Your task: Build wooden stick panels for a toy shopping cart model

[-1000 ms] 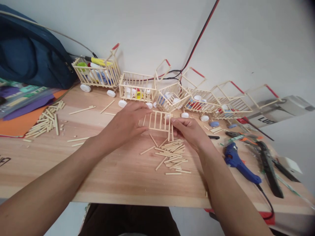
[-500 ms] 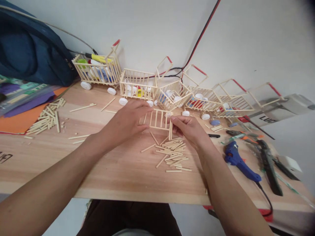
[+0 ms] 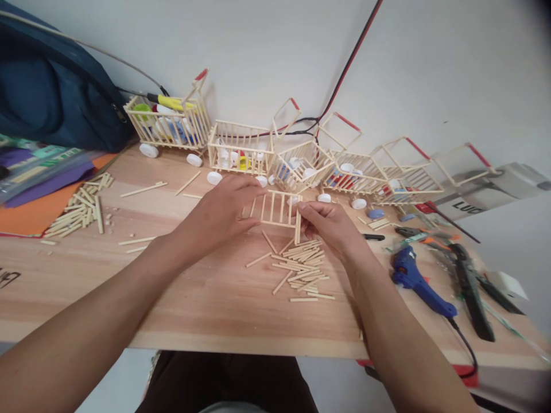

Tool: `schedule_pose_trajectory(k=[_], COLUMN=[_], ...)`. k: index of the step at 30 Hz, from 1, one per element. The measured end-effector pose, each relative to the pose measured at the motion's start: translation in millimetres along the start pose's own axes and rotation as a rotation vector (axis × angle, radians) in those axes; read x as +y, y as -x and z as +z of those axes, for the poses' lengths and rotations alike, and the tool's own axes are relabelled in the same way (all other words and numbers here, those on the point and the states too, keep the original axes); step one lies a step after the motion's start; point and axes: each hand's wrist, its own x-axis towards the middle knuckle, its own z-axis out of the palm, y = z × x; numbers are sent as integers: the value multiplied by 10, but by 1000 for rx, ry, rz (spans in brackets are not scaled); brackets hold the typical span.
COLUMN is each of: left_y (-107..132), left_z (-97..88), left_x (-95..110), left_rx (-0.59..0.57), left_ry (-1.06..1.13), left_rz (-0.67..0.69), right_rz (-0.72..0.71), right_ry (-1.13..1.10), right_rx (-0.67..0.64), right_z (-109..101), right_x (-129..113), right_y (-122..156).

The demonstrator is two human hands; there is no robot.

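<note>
A small ladder-like panel of wooden sticks (image 3: 275, 207) stands on the wooden table (image 3: 206, 298) between my hands. My left hand (image 3: 221, 212) curls around its left end, fingers closed on it. My right hand (image 3: 329, 226) pinches an upright stick (image 3: 297, 226) at the panel's right end. Just in front of the panel lies a loose pile of short sticks (image 3: 301, 269).
Several stick-built carts (image 3: 241, 148) with white cap wheels line the wall. A second stick pile (image 3: 80, 209) lies at the left by orange paper and a blue bag (image 3: 51, 92). A blue glue gun (image 3: 419, 284), cutters and other tools lie at the right.
Both hands and the panel have barely moved; the view shifted slightly down and the right hand's grip on the upright stick tightened a little.
</note>
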Motion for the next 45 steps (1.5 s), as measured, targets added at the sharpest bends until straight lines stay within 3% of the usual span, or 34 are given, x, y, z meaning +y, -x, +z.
schedule_pose_trajectory(k=[16,20,22,26,30,32,35,37,39,42,45], left_y=[6,-4,-6,1,16,22,22,18,15,13,10], left_z=[9,-8,-16,-19,-16,-15,-9,-1,9,17,14], left_x=[-9,4,-9,-81,-142,-151,-143,-129,-116,-101,-80], left_rx=[20,9,9,-5,-9,-10,-6,-2,-5,0,9], left_ry=[-12,-8,-23,-79,-112,-119,-114,-102,-88,-73,-55], left_rz=[22,-20,-67,-139,-173,-176,-163,-151,-145,-134,-94], right_rz=[-54,-63,-90,-142,41,55,-94,-120,-53,-13,-95], right_ry=[76,150,300,837,1145,1151,1081,1064,1075,1084,836], right_rx=[-23,3,113,407,457,480,490,409,306,259,217], right_z=[-2,-92,-222,-540,-653,-600,-434,-310,-220,-190,-239], right_x=[-11,-31,-26,47,109,101,54,23,10,25,44], right_y=[5,-6,-24,-70,-82,-74,-48,-27,-12,-10,-20])
